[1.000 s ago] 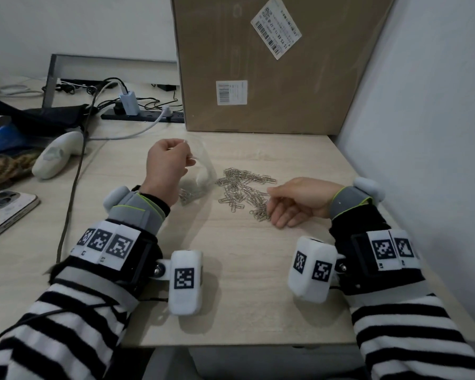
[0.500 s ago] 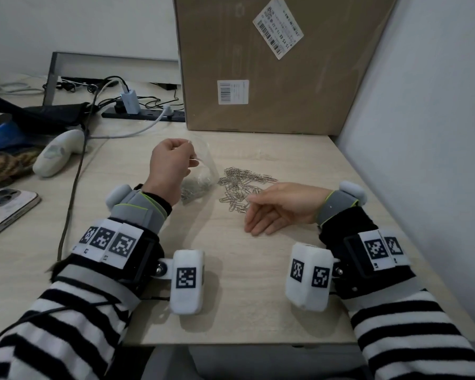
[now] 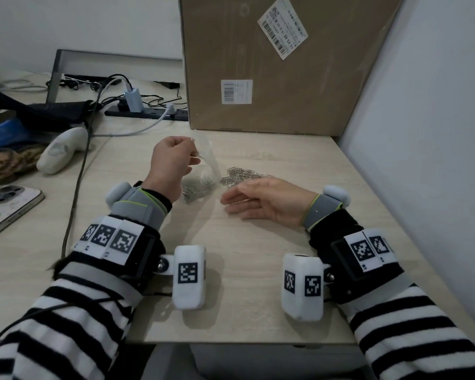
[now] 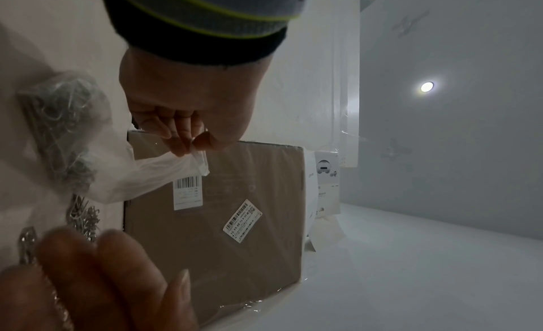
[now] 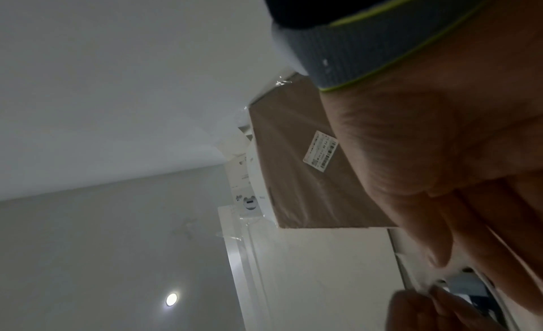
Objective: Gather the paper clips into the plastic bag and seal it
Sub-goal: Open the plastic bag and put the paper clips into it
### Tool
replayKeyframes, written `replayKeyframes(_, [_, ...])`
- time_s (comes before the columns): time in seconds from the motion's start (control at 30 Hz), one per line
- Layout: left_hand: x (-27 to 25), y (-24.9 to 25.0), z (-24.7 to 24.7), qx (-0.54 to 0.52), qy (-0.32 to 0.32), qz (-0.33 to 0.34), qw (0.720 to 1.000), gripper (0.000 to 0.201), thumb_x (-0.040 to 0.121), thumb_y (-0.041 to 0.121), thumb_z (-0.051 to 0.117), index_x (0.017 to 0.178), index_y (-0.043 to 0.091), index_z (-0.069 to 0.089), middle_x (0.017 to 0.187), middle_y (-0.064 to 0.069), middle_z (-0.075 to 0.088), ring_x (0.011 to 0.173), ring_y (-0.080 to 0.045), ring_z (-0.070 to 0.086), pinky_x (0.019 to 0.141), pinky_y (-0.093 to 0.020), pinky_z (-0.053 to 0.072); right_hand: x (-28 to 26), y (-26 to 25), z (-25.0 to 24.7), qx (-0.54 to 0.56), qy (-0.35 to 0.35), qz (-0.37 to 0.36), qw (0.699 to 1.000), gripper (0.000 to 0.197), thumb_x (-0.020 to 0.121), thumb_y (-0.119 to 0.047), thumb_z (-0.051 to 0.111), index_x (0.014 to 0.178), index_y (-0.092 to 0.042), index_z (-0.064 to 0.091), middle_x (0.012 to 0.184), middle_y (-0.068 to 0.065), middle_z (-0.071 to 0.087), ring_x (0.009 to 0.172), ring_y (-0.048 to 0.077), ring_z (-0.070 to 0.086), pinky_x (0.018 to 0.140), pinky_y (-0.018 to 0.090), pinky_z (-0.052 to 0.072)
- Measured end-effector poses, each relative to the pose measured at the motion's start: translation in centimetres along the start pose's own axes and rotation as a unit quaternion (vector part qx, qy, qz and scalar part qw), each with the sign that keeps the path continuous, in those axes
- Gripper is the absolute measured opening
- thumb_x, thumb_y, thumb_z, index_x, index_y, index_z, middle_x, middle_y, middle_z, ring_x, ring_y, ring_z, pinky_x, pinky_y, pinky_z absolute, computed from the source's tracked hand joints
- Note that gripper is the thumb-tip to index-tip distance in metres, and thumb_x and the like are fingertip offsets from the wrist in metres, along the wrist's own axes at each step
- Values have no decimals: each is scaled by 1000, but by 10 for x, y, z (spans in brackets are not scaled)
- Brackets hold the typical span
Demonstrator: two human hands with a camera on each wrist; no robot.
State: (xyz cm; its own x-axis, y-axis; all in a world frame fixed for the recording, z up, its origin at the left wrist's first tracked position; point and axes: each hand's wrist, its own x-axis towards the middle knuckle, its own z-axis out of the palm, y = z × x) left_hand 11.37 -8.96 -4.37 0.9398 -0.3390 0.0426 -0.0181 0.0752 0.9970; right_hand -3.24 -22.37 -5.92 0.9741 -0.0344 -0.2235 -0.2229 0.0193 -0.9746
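My left hand (image 3: 194,156) pinches the top rim of a clear plastic bag (image 3: 207,167) and holds it upright on the table, with a clump of paper clips (image 3: 196,186) in its bottom. The left wrist view shows thumb and fingers of that left hand (image 4: 191,145) pinching the bag (image 4: 123,175) at its rim. A loose pile of paper clips (image 3: 242,174) lies just right of the bag. My right hand (image 3: 231,200) lies on its edge on the table, fingers straight, fingertips close to the bag's base. It hides the near part of the pile.
A large cardboard box (image 3: 272,64) stands behind the pile, and a wall (image 3: 422,133) closes the right side. To the left are a power strip (image 3: 148,112) with cables, a white handheld device (image 3: 63,149), a phone (image 3: 8,204) and a dark cable (image 3: 77,187) across the table.
My right hand has slid left from the pile's right side to just beside the bag, turning onto its edge. The left hand has kept hold of the bag's rim.
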Motion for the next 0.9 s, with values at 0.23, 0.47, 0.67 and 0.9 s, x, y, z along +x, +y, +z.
replayKeyframes(0.23, [-2, -1, 1, 15, -37, -5, 999, 7, 90, 16, 51, 91, 15, 57, 74, 0, 57, 62, -11, 55, 56, -23, 35, 9, 5, 2, -14, 70, -23, 997, 26, 96, -13, 45, 118, -7, 58, 115, 2, 61, 108, 11, 56, 91, 19, 46])
replayKeyframes(0.47, [-5, 0, 2, 32, -55, -9, 998, 9, 90, 13, 51, 85, 16, 58, 73, 0, 58, 61, -12, 54, 56, -24, 35, -2, -8, -21, -123, 274, -90, 949, 17, 93, -11, 48, 95, -13, 66, 95, 3, 67, 74, 9, 64, 55, 13, 46])
replayKeyframes(0.67, [-12, 0, 7, 77, -127, -17, 989, 14, 89, 8, 50, 95, 15, 60, 74, 0, 60, 56, -6, 56, 55, -21, 38, 1, 3, -39, -351, 345, -10, 871, 38, 81, -38, 67, 115, -25, 60, 109, -2, 57, 101, 16, 56, 91, 31, 44])
replayKeyframes(0.9, [-21, -1, 14, 107, -223, -21, 969, 19, 86, 0, 54, 99, 10, 64, 70, 0, 60, 49, -1, 55, 48, -14, 38, 8, 9, -30, -507, 208, -4, 837, 63, 76, -43, 70, 134, -33, 46, 134, 7, 45, 126, 28, 39, 109, 38, 31])
